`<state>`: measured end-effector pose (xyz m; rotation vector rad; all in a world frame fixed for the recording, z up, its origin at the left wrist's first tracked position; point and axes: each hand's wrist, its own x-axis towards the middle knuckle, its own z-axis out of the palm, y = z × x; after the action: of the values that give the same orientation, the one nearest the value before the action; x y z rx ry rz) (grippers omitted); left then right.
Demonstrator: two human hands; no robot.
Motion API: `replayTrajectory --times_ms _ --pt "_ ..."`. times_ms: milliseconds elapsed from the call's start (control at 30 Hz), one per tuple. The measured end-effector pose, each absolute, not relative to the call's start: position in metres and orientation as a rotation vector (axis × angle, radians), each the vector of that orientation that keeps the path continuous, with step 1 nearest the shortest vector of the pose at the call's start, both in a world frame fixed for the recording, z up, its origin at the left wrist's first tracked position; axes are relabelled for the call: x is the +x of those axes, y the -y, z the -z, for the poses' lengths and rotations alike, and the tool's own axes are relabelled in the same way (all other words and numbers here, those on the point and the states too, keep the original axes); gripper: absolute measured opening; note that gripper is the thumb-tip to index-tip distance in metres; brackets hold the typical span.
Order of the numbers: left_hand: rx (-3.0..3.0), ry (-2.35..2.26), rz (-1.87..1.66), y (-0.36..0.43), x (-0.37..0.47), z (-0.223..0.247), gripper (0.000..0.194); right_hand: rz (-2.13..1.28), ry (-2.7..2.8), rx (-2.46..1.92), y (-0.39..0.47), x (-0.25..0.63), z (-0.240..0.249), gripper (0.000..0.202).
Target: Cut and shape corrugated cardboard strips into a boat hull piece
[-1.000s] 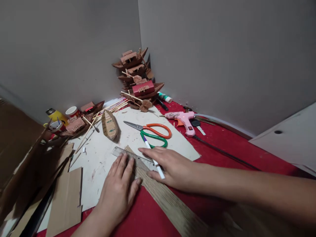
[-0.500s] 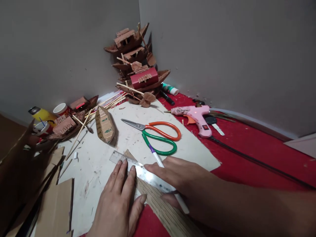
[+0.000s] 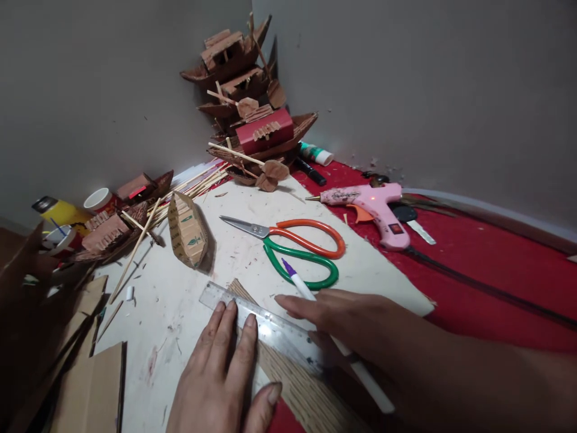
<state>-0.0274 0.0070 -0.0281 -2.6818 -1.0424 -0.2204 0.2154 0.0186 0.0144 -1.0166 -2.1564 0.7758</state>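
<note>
The left hand, its fingers short-nailed, and the right hand and forearm are bare.

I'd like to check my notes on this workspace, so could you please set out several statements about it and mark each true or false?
1. The left hand rests fingertips on the clear ruler. True.
2. The right hand holds a purple-tipped white marker. True.
3. The scissors hang on the wall. False: the scissors lie on the pale sheet.
4. The clear ruler lies across the corrugated strip. True.
5. The glue gun is green. False: the glue gun is pink.
</note>
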Motion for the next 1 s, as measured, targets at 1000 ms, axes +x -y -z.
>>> replayTrajectory --times_ms 1000 --pt "-2.643 1.174 0.401 0.001 -0.024 0.031 0.056 -1.459 1.296 -1.086 -0.065 0.15 0.017 0.012"
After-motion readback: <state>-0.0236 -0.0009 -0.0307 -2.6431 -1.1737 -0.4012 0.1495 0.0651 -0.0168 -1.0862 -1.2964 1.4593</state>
